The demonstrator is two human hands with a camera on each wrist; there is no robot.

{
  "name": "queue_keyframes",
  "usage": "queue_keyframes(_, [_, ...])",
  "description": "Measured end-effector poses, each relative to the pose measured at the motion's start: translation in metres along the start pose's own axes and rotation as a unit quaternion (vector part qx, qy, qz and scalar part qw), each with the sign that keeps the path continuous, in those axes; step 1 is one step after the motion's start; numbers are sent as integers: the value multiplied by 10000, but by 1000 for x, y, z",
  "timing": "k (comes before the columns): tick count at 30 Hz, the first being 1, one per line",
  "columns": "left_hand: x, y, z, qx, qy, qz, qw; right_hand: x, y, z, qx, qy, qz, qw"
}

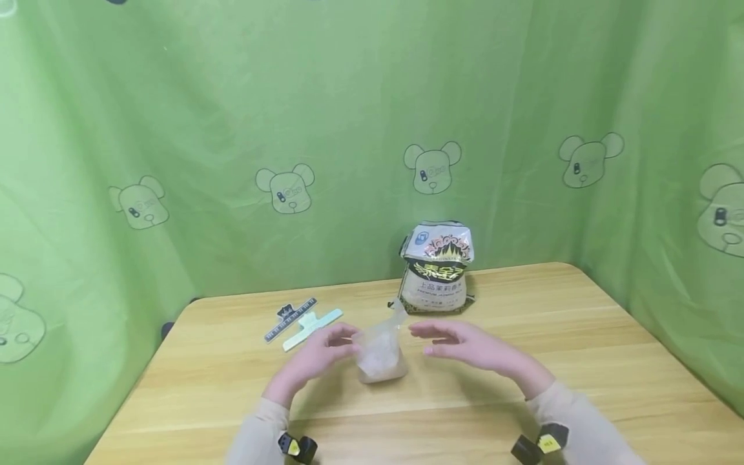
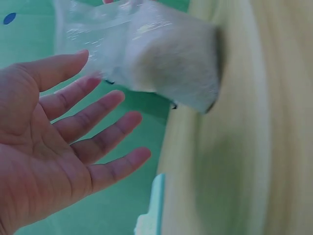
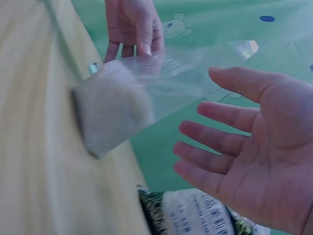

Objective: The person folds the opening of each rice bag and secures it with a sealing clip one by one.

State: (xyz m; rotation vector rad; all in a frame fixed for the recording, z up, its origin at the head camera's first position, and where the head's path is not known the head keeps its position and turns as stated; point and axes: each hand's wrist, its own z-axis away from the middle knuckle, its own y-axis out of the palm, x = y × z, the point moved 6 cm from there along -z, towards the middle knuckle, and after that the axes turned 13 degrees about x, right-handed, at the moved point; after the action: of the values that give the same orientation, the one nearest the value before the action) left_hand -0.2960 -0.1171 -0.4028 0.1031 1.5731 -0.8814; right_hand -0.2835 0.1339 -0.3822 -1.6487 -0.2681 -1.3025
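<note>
A clear plastic bag (image 1: 380, 355) with whitish grains in its lower part stands on the wooden table, its loose top rising and leaning right. My left hand (image 1: 327, 349) is at the bag's left side, fingers spread and relaxed in the left wrist view, where the bag (image 2: 171, 54) lies just past the fingertips. On the other side, my right hand (image 1: 459, 345) hovers with a gap to the bag, its palm facing it. In the right wrist view the fingers (image 3: 215, 137) are loosely extended and hold nothing.
A printed rice sack (image 1: 436, 284) stands at the back, behind my right hand. To the left lie a dark, patterned bag clip (image 1: 290, 320) and a mint-green clip (image 1: 312, 329). Green curtain (image 1: 349, 97) with bear faces surrounds the wooden table (image 1: 581, 349).
</note>
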Motion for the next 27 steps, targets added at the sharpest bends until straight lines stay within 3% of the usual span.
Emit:
queue_keyframes(7, [-8, -22, 8, -277, 134, -142, 9994, 28, -27, -6, -1006, -264, -133, 9945])
queue_keyframes(15, [-13, -40, 21, -709, 48, 47, 9975, 60, -44, -15, -1880, -684, -800, 9765])
queue_keyframes(20, [-11, -45, 22, -941, 36, 205, 9953, 70, -42, -19, -1953, -1076, -1029, 9694])
queue_keyframes(27, [-10, -41, 15, -1186, 135, 597, 9911, 63, -35, -29, -1652, -971, -923, 9771])
